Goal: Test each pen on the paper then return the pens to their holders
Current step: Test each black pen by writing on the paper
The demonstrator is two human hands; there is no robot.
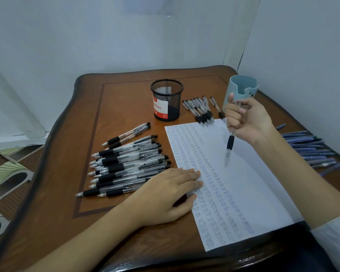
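Right hand: fingers curled round a black-grip pen, tip down above the paper.
Left hand: fingers straight, pressed flat on the paper's 9 o'clock edge.

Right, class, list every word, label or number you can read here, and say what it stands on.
"test": handwritten repeatedly in columns on the paper.
"Ball Pens": on the label of the mesh holder, first letter partly cut off.
"40": small, on the label's red band; the line beneath is unreadable.
Print on the pens: too small to read.
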